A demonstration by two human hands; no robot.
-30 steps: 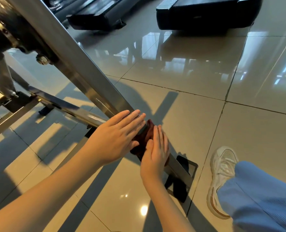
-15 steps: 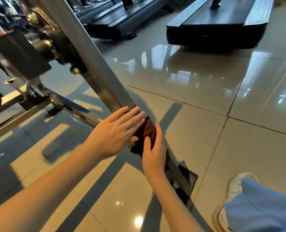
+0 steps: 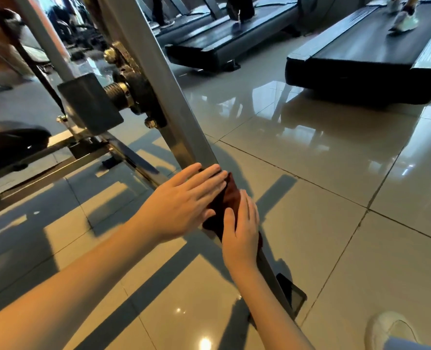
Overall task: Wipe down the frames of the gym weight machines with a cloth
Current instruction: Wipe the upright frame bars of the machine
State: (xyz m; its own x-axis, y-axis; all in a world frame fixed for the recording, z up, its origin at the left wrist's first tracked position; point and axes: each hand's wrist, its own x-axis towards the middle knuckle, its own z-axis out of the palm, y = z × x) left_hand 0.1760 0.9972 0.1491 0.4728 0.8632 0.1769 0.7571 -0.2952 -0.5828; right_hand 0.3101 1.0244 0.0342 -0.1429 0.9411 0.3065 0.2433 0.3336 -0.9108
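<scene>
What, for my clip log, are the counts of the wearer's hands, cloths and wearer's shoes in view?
Hands: 2 (left hand, right hand)
Cloth: 1
Shoe: 1
Total: 4

Dark red cloth [image 3: 231, 195], silver-grey frame [image 3: 174, 109], glossy beige floor tiles [image 3: 310, 210].
</scene>
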